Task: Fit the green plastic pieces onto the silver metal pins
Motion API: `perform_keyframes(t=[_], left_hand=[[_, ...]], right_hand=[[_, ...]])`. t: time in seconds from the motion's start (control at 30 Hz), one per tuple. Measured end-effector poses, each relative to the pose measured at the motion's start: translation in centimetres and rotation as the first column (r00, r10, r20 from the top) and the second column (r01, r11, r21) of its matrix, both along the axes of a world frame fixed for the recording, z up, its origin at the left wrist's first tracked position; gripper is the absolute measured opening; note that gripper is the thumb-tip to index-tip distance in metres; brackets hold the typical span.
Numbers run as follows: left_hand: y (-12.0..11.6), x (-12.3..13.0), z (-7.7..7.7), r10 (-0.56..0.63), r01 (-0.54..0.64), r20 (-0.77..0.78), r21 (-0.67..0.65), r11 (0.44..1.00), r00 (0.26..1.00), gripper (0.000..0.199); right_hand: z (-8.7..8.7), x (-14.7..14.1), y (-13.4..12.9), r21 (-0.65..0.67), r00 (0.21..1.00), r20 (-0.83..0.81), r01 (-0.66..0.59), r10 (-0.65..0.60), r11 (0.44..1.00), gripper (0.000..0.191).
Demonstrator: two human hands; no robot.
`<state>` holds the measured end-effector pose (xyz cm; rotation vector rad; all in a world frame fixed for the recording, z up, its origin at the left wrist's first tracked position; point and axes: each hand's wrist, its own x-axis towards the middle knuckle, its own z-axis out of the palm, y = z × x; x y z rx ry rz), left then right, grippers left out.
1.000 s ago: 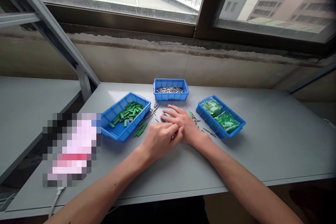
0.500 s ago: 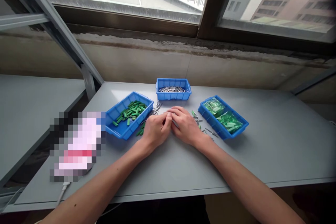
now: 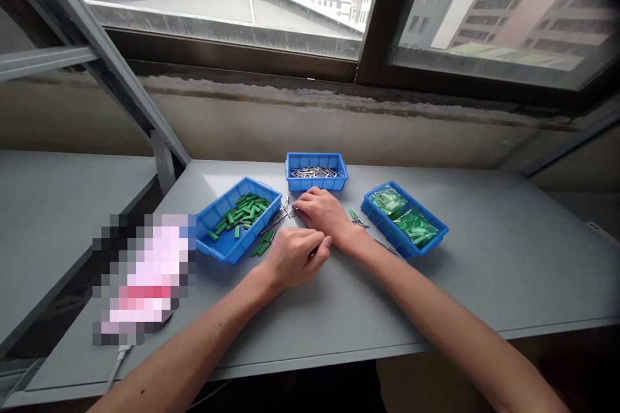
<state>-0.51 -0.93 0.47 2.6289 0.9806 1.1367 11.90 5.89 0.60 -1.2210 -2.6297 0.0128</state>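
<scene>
Loose metal pins (image 3: 285, 210) lie in a small scatter on the grey table (image 3: 436, 297), just below the middle blue tray (image 3: 316, 184). The right hand (image 3: 322, 211) rests palm down and open, its fingertips (image 3: 295, 205) touching the edge of that scatter. The left hand (image 3: 290, 258) sits just below it, curled shut, with a thin sliver (image 3: 314, 251) showing at its fingers, too small to identify. To the left, a blue tray (image 3: 220, 200) holds green plastic pieces (image 3: 241, 214), and a few more green pieces (image 3: 263, 248) lie on the table beside it. The middle tray holds silver pins (image 3: 316, 172). At right, a third blue tray (image 3: 382, 233) holds clear bags of green parts (image 3: 415, 227). At lower left, a pixelated object (image 3: 145, 277) cannot be made out, and a white cable (image 3: 117, 364) runs below it. Along the top, a window (image 3: 217, 13) shows buildings (image 3: 533, 19) above a stained concrete wall (image 3: 242, 122).
</scene>
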Motion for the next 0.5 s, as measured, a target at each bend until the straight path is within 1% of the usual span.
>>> perform_keyframes(t=[0.1,0.17,0.2,0.27,0.33,0.37,0.43,0.5], left_hand=[[0.2,-0.2,0.1,0.031,-0.032,0.009,0.031,0.999,0.999,0.040],[0.3,-0.2,0.1,0.068,-0.069,0.022,0.044,0.997,0.997,0.039],[0.3,-0.2,0.1,0.097,-0.098,0.031,0.042,0.994,0.995,0.037],[0.5,-0.2,0.1,0.177,-0.178,0.059,0.015,0.984,0.982,0.029],[0.7,-0.2,0.1,0.266,-0.263,0.084,-0.047,0.964,0.960,0.014],[0.8,-0.2,0.1,0.295,-0.288,0.085,-0.087,0.954,0.952,0.013],[1.0,-0.2,0.0,0.308,-0.294,0.073,-0.162,0.942,0.949,0.025],[1.2,-0.2,-0.1,0.267,-0.250,0.056,-0.209,0.945,0.962,0.026]], right_hand=[[0.3,0.9,-0.7,-0.014,0.999,-0.039,-0.008,0.008,1.000,0.024],[0.7,1.9,-1.6,-0.021,0.995,-0.094,-0.024,0.021,1.000,0.024],[0.9,2.5,-2.2,-0.026,0.990,-0.137,-0.019,0.015,0.999,0.025],[1.3,3.6,-3.4,-0.067,0.964,-0.263,0.022,-0.039,0.997,0.027],[1.5,4.6,-4.5,-0.177,0.892,-0.435,0.052,-0.125,0.983,0.026],[1.4,5.0,-4.8,-0.250,0.838,-0.518,0.047,-0.175,0.967,0.025],[1.3,5.4,-5.2,-0.396,0.707,-0.654,-0.016,-0.270,0.918,0.022],[1.1,5.5,-5.1,-0.501,0.576,-0.737,-0.112,-0.354,0.858,0.021]])
